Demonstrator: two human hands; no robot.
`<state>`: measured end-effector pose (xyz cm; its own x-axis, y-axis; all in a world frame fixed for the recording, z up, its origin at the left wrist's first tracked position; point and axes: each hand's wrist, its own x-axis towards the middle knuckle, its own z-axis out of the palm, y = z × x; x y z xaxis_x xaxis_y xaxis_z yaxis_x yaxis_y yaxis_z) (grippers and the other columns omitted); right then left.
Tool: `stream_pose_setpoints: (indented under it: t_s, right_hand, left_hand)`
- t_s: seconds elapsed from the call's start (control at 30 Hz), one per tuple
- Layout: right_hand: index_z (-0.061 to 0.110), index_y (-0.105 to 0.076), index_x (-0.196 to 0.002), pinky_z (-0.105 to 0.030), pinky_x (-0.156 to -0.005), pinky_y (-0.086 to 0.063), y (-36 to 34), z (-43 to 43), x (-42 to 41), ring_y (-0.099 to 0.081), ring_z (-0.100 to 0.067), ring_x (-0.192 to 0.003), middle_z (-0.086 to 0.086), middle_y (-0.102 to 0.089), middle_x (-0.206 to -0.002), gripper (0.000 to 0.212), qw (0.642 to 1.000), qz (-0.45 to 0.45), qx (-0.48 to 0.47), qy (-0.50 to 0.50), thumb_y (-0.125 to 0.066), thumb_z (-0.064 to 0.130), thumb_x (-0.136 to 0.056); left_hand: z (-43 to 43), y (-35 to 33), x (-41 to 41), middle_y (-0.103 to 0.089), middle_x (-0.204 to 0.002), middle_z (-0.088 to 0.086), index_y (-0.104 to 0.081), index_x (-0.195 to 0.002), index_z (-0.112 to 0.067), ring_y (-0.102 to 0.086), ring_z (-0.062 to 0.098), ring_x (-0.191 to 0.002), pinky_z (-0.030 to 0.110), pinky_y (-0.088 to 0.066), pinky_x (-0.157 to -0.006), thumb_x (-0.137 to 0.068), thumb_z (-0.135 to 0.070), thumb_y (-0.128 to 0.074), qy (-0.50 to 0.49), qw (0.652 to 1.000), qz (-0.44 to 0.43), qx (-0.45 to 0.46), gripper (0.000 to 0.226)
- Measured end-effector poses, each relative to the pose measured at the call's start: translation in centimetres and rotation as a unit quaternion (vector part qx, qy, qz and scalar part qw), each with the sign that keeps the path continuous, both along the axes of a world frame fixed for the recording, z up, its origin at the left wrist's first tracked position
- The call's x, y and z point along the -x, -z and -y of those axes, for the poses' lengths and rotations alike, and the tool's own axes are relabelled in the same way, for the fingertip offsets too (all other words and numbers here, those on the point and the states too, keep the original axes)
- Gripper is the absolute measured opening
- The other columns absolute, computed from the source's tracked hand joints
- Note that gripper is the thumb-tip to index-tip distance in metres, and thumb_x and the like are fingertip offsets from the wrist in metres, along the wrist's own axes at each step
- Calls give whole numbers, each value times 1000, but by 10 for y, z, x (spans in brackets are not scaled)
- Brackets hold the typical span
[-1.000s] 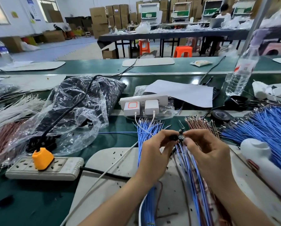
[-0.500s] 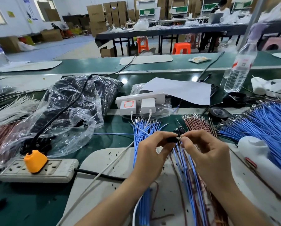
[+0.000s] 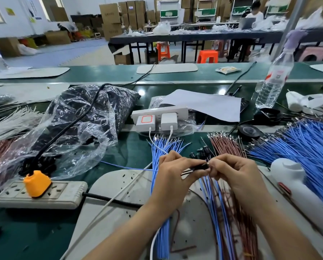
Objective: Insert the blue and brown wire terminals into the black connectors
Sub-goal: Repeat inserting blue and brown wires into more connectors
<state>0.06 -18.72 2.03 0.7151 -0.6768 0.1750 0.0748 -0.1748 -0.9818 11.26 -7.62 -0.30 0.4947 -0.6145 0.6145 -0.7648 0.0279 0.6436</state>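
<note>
Biggest pile first: a huge fan of blue wires [image 3: 307,145] is spread over the right side of the green counter [image 3: 130,152], with the metal terminals aimed away and to the left. Next down, a blue wire bundle [image 3: 161,147] and a brown wire bundle [image 3: 225,145] are laid side by side mid-counter. Their long axes run near-to-far and the crimped terminals are at the far ends. A few loose black connectors [image 3: 202,150] are scattered between those two bundles.

Smallest bit: one black connector [image 3: 201,167] is held up over the white mat [image 3: 117,186], right between both hands. It's slim and dark, with the long axis roughly left-right, the right end tipped up a touch, and thin dark leads trailing from its left end. Its body is pinched in the grip of the left hand [image 3: 173,177]. A wire end [image 3: 208,163] is pinched in the grip of the right hand [image 3: 239,177], right at the connector's right end. The wire's colour can't be told, way too small.

The room is a big hall, with cardboard boxes [image 3: 110,17] stacked at the back and orange stools [image 3: 207,56] tucked by dark tables. On the counter, a crumpled plastic bag [image 3: 82,124], a grey power strip [image 3: 50,197] with an orange plug [image 3: 37,183] and a water bottle [image 3: 273,81] are parked.
</note>
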Motion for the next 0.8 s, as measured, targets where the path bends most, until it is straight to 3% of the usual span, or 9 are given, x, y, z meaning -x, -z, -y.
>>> stream_pose_setpoints:
  t_s: [0.17,0.23,0.3,0.4,0.5,0.6,0.8]
  right_hand:
    - [9,-71,-68,-14,-60,-49,3,2,0,-60,-8,-55,-5,-66,-58,17,1000,-13,16,-9,-66,6,-84]
    - [6,-70,-64,-16,-60,-51,2,4,1,-60,-11,-55,-7,-65,-58,18,999,-4,-36,-26,-68,13,-81]
    - [5,-70,-62,-18,-57,-52,2,4,0,-58,-12,-53,-10,-63,-58,19,994,3,-102,-41,-68,20,-74]
    - [8,-70,-58,-19,-53,-52,6,3,-2,-56,-12,-49,-8,-60,-55,21,988,5,-148,-38,-68,26,-69]
    - [9,-71,-65,-21,-60,-55,6,3,-1,-62,-15,-56,-7,-65,-60,19,993,-2,-110,-42,-69,27,-68]
    - [11,-74,-74,-21,-67,-56,4,5,1,-68,-16,-65,-10,-70,-68,17,998,-3,-51,-48,-69,27,-69]
    - [5,-68,-63,-19,-59,-53,7,6,1,-60,-17,-56,-13,-65,-60,24,993,-8,-99,-60,-69,28,-70]
  left_hand:
    - [2,1,-1,-48,-73,-33,-75,-100,-19,-43,1,-72,24,-31,-86,-73,-33,-73,7,1000,-10,-10,31]
    - [2,2,-1,-57,-73,-27,-76,-98,-18,-45,-1,-69,22,-32,-89,-73,-32,-73,12,1000,-5,-7,29]
    - [2,4,-2,-70,-74,-12,-76,-96,-17,-54,2,-66,19,-31,-96,-74,-30,-73,19,1000,-11,-3,26]
    - [4,7,-3,-73,-78,-7,-74,-92,-13,-63,-1,-68,21,-31,-104,-74,-27,-74,31,999,-22,9,22]
    - [4,9,-3,-72,-71,-6,-73,-90,-10,-58,-11,-62,21,-32,-106,-75,-24,-75,35,999,-29,17,20]
    - [4,9,-4,-69,-62,-3,-73,-92,-9,-59,-6,-58,20,-31,-109,-78,-22,-73,46,998,-41,9,19]
    - [3,8,-4,-71,-65,-1,-72,-92,-5,-67,3,-63,21,-27,-113,-80,-19,-73,67,996,-52,0,19]
